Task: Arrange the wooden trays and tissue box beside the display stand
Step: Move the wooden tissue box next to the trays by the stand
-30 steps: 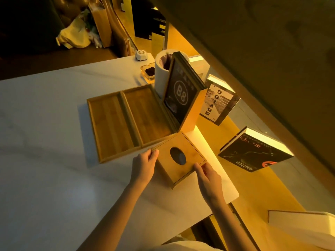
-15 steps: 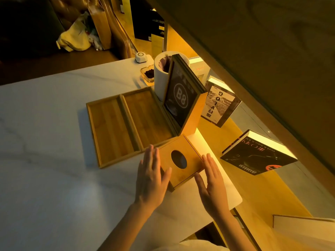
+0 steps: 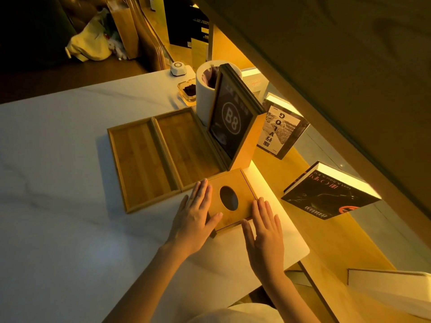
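A square wooden tissue box point(image 3: 233, 183) with an oval hole in its lid sits on the white marble table point(image 3: 58, 229), just in front of the display stand point(image 3: 231, 120) marked B8. My left hand point(image 3: 196, 217) lies flat against the box's left side, fingers straight and apart. My right hand point(image 3: 263, 231) presses flat against its near right corner. Neither hand grips it. Two shallow wooden trays, left one point(image 3: 140, 162) and right one point(image 3: 186, 148), lie side by side, touching, to the left of the stand.
Behind the stand are a white cylinder bin point(image 3: 205, 96), a glass ashtray point(image 3: 187, 89) and a small white call button point(image 3: 177, 68). Books point(image 3: 326, 194) lean on the lit shelf to the right. The table edge runs close beside the tissue box.
Both hands have opened from fingertip contact to flat palms against the tissue box. The box has slid a little farther toward the stand's base.
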